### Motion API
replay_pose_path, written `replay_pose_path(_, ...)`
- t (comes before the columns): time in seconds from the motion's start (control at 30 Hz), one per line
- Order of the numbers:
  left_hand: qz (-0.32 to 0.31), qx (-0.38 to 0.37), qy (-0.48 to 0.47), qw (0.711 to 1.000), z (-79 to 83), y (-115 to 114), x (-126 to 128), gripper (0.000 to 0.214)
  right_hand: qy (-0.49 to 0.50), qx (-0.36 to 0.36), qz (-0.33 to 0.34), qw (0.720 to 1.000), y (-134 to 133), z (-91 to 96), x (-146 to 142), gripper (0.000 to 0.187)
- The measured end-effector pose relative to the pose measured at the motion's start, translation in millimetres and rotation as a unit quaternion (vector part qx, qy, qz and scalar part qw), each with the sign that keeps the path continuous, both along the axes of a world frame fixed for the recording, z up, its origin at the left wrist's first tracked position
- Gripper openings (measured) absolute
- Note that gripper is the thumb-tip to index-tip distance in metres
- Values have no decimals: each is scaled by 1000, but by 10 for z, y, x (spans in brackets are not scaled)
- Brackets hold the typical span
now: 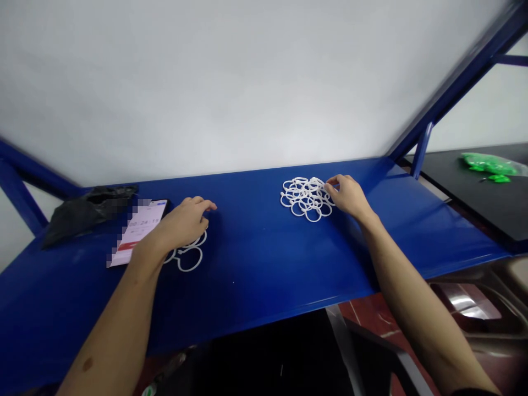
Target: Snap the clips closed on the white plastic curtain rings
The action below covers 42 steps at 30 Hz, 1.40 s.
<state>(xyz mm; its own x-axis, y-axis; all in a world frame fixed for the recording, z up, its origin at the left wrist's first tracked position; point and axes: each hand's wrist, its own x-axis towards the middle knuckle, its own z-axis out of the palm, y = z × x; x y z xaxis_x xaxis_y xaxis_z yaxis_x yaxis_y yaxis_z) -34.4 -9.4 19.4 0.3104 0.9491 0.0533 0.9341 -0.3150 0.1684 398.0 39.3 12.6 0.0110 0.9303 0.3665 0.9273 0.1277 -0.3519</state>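
Black bag (82,213) beside phone (144,224) on blue table (247,247).

2 wht ring piles (181,252) (316,204), qty unclear, 2 hands (187,217) (348,193), 1 phone (144,225)

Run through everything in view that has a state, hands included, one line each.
Left hand: loosely curled, above the smaller ring group
Right hand: bent at the larger pile's edge, grip unclear
Smaller ring group: partly covered
Larger pile: overlapping white rings
Phone: screen lit, partly pixelated
Black bag: crumpled
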Motion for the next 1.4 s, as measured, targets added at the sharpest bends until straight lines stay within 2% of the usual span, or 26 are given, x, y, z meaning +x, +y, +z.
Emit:
replay_pose_path(0.23, -15, -59, -40, 997, -63, -34, -118, 54, 0, -9, -5, 1000, 4, 12, -3, 24)
replay_pose_path(0.57, -19, -79, -16, 997, -37, 13, -100, 44, -32, 16, -17, 999, 1, 17, -4, 25)
replay_pose_path(0.83, -8, -102, 23, 994, 231, -68, -32, 46, -11, 128, 8, 992, -48, -12, -121, 26)
replay_pose_path(0.97, 2, -80, 39, 996, 233, -47, 59, 26, -4, 153, 65, 986, -162, -40, -377, 25)
replay_pose_path(1.07, -6, -36, 13, 999, 209, -39, 147, 18, 5, 141, 134, 981, -281, -43, -603, 23)
replay_pose_path(1.17, 19, 11, -72, 997, 254, -89, 305, 14, 21, 99, 234, 967, -434, -39, -820, 20)
replay_pose_path(1.27, 37, 27, -201, 978, 317, -182, 536, 11, 51, 49, 327, 942, -612, -39, -1016, 22)
replay_pose_path(1.4, 23, 11, -343, 939, 279, -293, 822, 18, 120, 9, 357, 927, -792, -46, -1206, 32)
